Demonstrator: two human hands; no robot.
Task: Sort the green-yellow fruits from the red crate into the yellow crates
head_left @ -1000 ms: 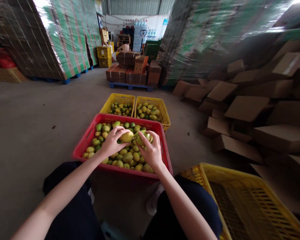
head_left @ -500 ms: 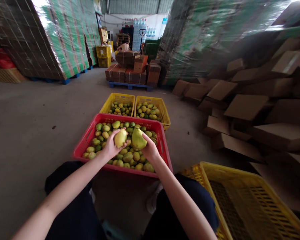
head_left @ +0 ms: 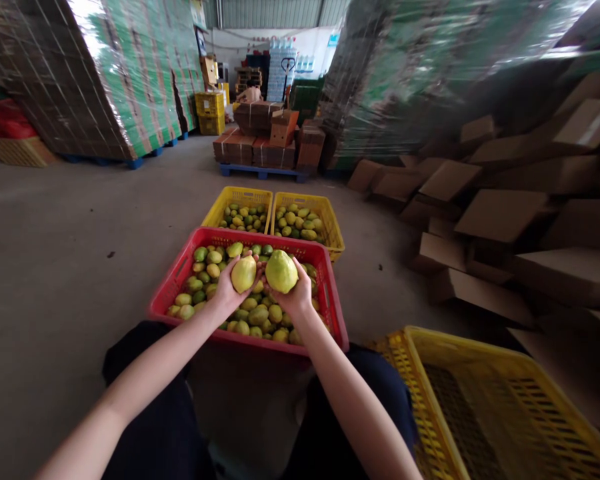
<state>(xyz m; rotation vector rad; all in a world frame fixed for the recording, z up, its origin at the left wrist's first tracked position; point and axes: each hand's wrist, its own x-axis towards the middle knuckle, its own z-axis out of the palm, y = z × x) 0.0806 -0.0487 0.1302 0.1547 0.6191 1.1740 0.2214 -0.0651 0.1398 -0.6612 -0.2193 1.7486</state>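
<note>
Above a red crate (head_left: 336, 300) full of yellow-green lemons (head_left: 259, 315), my two hands are close together. My left hand (head_left: 226, 291) is closed round a pale yellow lemon (head_left: 243, 275). In my right hand (head_left: 300, 293) lies a larger, greener lemon (head_left: 281, 271), with the palm under it and the thumb along its right side. Both fruits are held up side by side with a small gap between them. My hands cover part of the fruit in the middle of the crate.
Two yellow crates of similar fruit (head_left: 307, 223) stand behind the red one. Beside my right knee is a large yellow crate (head_left: 460, 347). Cardboard boxes (head_left: 500, 215) lie heaped at right. Farther back are a blue pallet (head_left: 263, 171) with cartons, wrapped stacks (head_left: 145, 87) and a person (head_left: 250, 93).
The fruit in my right hand has been turned, and that hand now cups it from below. My left hand keeps its hold on the yellow lemon. The view has shifted slightly.
</note>
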